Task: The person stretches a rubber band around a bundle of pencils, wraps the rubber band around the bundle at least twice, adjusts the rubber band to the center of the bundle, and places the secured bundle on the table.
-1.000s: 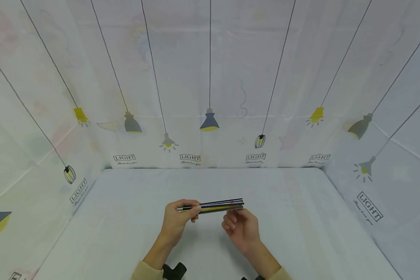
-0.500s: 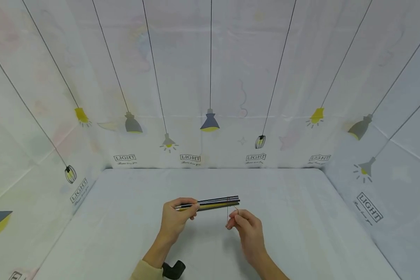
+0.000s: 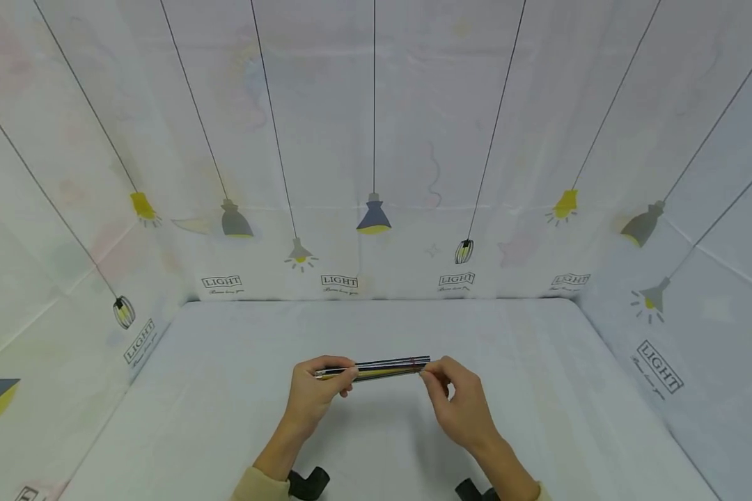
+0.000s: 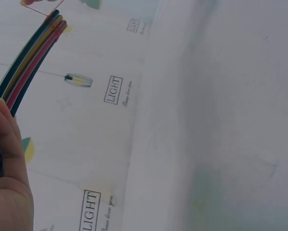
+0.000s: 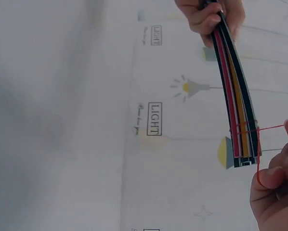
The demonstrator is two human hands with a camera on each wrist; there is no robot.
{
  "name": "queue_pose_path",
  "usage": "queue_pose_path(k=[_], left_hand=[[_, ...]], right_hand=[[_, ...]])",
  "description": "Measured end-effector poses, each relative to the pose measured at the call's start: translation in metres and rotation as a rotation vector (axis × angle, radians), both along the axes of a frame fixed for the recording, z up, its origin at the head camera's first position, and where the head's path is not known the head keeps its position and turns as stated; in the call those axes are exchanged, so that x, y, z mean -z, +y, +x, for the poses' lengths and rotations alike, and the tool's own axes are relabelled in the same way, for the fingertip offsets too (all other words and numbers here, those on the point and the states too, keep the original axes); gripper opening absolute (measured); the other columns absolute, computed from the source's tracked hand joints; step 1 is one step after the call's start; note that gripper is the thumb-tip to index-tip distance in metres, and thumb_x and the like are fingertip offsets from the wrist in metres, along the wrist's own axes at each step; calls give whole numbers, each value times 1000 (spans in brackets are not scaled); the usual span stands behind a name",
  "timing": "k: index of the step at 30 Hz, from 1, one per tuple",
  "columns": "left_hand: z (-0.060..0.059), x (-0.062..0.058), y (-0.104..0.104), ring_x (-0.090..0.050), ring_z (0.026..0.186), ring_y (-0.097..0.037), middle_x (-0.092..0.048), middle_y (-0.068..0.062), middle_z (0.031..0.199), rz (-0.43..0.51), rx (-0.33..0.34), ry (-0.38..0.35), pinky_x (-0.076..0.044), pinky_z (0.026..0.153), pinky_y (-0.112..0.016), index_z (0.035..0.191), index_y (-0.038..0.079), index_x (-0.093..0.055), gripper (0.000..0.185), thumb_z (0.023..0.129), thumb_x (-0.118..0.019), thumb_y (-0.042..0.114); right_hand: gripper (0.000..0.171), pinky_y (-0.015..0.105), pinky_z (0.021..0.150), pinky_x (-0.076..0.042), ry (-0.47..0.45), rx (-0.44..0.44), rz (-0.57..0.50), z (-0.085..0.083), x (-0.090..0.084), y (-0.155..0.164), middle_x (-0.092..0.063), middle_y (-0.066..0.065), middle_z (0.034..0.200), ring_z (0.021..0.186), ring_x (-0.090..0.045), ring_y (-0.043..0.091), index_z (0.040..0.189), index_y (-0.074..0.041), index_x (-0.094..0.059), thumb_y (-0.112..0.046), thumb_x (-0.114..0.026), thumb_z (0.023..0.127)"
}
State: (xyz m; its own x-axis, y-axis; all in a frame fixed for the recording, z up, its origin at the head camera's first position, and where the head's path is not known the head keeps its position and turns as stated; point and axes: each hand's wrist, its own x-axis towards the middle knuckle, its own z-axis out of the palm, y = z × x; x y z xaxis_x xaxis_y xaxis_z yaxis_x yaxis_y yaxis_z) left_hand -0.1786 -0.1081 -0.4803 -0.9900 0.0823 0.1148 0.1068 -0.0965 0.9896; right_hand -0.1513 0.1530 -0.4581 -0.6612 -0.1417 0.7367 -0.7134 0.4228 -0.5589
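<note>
Left hand (image 3: 313, 393) grips a bundle of black, yellow and red sticks (image 3: 376, 367); right hand (image 3: 460, 403), at 3 o'clock, pinches a thin red rubber band (image 5: 257, 154) around its end.

1 bundle of coloured sticks (image 3: 376, 367), 1 red rubber band (image 5: 257, 144), 2 hands: left hand (image 3: 316, 391) & right hand (image 3: 460, 403)

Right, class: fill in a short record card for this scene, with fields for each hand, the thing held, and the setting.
Left hand: left hand grips one end of the bundle of sticks
Right hand: right hand pinches a red elastic band looped round the bundle's other end
Bundle: thin black, yellow, red and white sticks, held level above the table
Setting: white cloth walls printed with lamps
</note>
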Motion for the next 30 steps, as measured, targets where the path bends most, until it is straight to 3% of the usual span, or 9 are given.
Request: queue_pose_path(k=[5, 7, 11, 13, 18, 24, 27, 30], left_hand=[[1, -2, -1, -63, 65, -21, -70, -16, 89, 15, 80, -4, -55, 60, -28, 100, -5, -75, 29, 84, -85, 17], [1, -3, -1, -62, 64, -20, -70, -16, 88, 30, 113, 3, -54, 59, -26, 102, -8, -73, 32, 84, -85, 16], [2, -5, -2, -61, 64, -19, -69, -15, 88, 52, 160, 17, -52, 58, -25, 105, -13, -70, 36, 86, -84, 14], [2, -7, -4, -62, 64, -18, -69, -15, 92, 50, 172, 26, -52, 58, -25, 104, -14, -70, 35, 86, -83, 13], [3, -11, -7, -62, 63, -17, -68, -16, 104, 47, 199, 48, -53, 58, -25, 101, -15, -69, 28, 87, -80, 7], [4, -11, -4, -62, 61, -16, -68, -17, 106, 100, 237, 48, -52, 56, -24, 97, -14, -70, 20, 87, -78, 1], [4, -10, -3, -62, 61, -16, -67, -17, 107, 112, 243, 43, -52, 57, -24, 97, -14, -70, 20, 87, -78, 2], [3, -9, -2, -61, 61, -16, -67, -18, 107, 112, 224, 36, -52, 56, -24, 96, -13, -71, 20, 87, -79, 2]], right_hand=[[23, 15, 50, -37, 10, -2, 10, -9, -8, 2, -55, -7, 79, 60, -42, 3, 92, -7, -64, 15, -68, 88], [20, 17, 51, -40, -66, -21, -18, -11, -10, 3, -55, -4, 80, 62, -44, 4, 91, -7, -63, 13, -66, 90], [8, 24, 52, -44, -312, -109, -133, -16, -13, 9, -57, 5, 81, 65, -49, 10, 92, -2, -63, 3, -63, 98], [8, 25, 54, -44, -467, -227, -222, -20, -14, 15, -56, 7, 81, 66, -49, 10, 94, 1, -61, -3, -60, 101], [17, 20, 58, -41, -788, -683, -488, -35, -8, 28, -56, -1, 82, 66, -49, 8, 96, -3, -62, -4, -48, 105], [48, 22, 67, -45, -946, -1160, -711, -46, 8, 21, -60, -1, 92, 78, -53, 10, 98, -7, -69, 8, -24, 102], [51, 22, 69, -44, -977, -1243, -747, -47, 13, 15, -60, -1, 94, 83, -53, 10, 99, -8, -70, 10, -22, 101], [48, 23, 71, -44, -974, -1191, -747, -46, 15, 12, -60, -2, 94, 85, -53, 10, 98, -9, -69, 9, -26, 102]])
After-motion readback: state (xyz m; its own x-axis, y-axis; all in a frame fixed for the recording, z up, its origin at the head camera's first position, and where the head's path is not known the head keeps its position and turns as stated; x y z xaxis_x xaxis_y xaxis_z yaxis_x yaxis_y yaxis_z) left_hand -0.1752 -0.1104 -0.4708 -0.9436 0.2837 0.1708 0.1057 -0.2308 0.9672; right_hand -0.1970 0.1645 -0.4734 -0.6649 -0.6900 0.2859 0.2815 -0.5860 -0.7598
